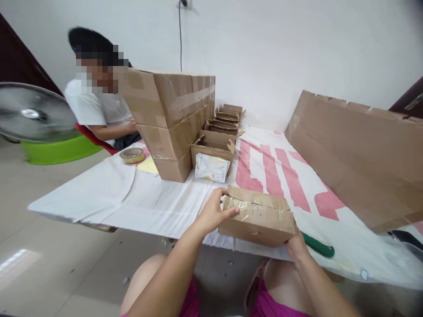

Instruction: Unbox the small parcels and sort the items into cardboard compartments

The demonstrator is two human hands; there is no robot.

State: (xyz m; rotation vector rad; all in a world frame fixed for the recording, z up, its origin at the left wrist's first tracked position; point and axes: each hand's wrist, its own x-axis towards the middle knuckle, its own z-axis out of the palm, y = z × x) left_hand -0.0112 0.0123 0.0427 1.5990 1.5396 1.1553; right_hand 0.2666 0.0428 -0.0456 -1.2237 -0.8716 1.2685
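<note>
A taped carton point(257, 222) is held at the near edge of the bench point(99, 193). The left hand point(211, 215) is closed over its top left corner, the right hand point(297, 247) under its right end. Level support is advised while the top is pressed.

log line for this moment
left hand: holds box left end | right hand: holds box right corner | box: taped, at table edge | green handle: by right hand

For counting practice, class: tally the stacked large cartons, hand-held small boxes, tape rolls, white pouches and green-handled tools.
stacked large cartons: 3
hand-held small box: 1
tape roll: 1
white pouch: 1
green-handled tool: 1
Total: 7
</note>
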